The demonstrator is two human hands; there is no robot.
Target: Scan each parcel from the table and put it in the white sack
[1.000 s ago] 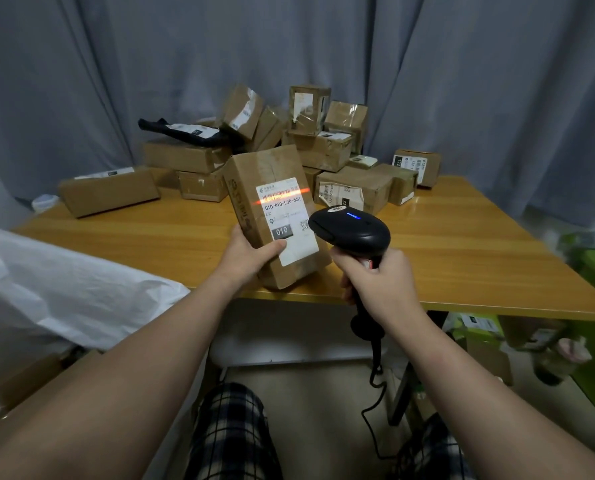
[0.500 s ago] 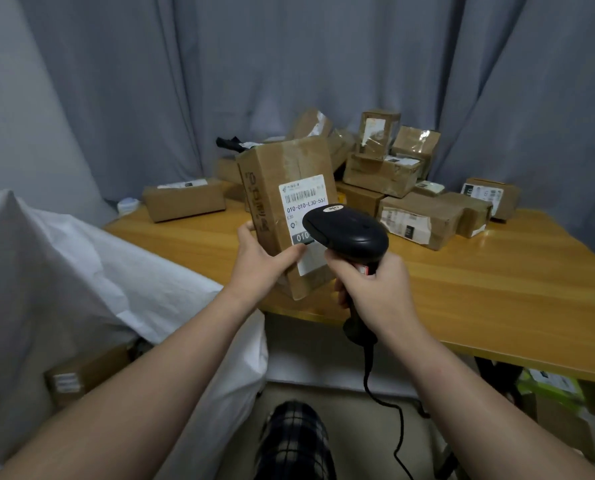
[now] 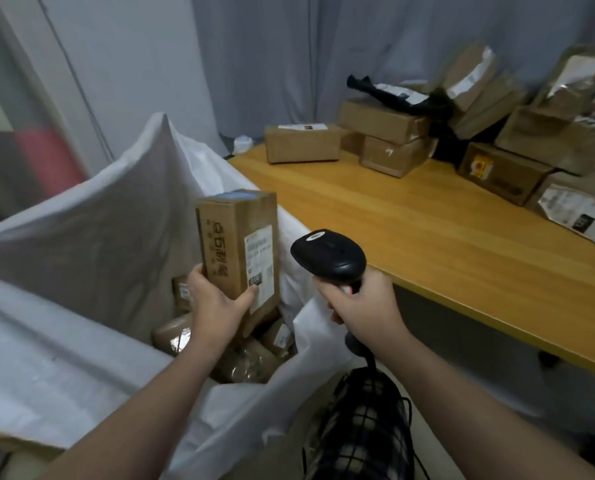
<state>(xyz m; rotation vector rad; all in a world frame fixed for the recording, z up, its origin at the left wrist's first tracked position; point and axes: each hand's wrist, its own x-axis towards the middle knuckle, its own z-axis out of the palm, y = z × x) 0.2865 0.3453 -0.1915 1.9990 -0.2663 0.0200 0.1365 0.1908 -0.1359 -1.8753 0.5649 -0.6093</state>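
Head view: bagging step, parcel (image 3: 235,244) gripped upright in left hand (image 3: 216,306) over mouth of white sack (image 3: 81,237) at near left, scanner (image 3: 327,254) clasped in right hand (image 3: 365,306); next, lower among bagged boxes (image 3: 247,362) and release.

A makeshift parcel-sorting room: labelled cardboard parcels (image 3: 382,121) heaped on a wooden desk (image 3: 410,230), a white sack (image 3: 81,244) alongside, grey curtains (image 3: 289,46) behind.

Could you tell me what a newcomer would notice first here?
First, the tall brown cardboard parcel with a white label, gripped by the left hand over the open white sack. Beside it the right hand holds a black corded barcode scanner; brown cardboard boxes pile on the wooden table at back right.
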